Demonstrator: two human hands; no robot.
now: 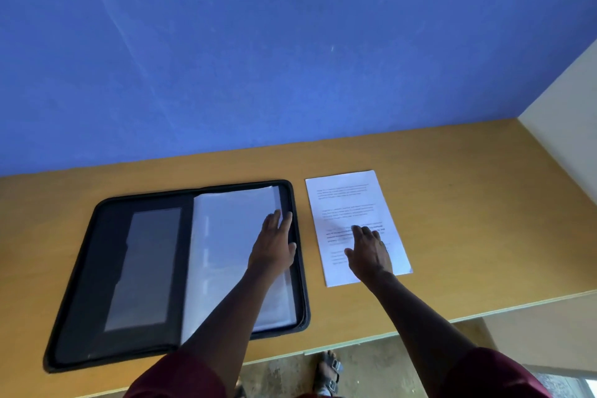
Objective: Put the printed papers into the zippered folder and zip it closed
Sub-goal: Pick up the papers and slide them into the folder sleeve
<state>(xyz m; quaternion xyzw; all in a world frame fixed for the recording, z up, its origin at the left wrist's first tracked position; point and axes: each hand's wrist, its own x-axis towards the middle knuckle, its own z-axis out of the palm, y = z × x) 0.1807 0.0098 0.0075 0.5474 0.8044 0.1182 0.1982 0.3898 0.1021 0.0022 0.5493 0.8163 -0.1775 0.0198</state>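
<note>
A tan bench (452,203) is set against a blue wall (290,42), with a pale wall at right. The folder (145,268) lies open at left; the papers (349,197) lie just right of it. The left hand (274,245) rests flat on the folder's clear sleeves, the right hand (368,252) on the papers, fingers straight. The print is too blurred to be read.

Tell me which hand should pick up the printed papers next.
Right. The right hand already lies on the printed papers beside the open zippered folder; the left hand rests on the folder's clear sleeves.
</note>
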